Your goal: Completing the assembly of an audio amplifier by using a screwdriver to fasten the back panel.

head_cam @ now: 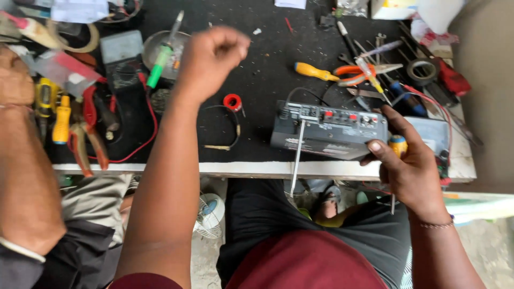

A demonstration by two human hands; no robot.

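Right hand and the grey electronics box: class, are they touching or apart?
Touching. The head view shows the right hand with its thumb and fingers pressed against the end of the grey electronics box.

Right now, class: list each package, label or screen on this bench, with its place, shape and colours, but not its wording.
Meter: left of centre, dark slab, pale grey screen on top.
White box: top edge, right, yellow patch.
Plastic bag: top edge, clear, crumpled.
Grey box: front edge, by right hand, white markings, red buttons.
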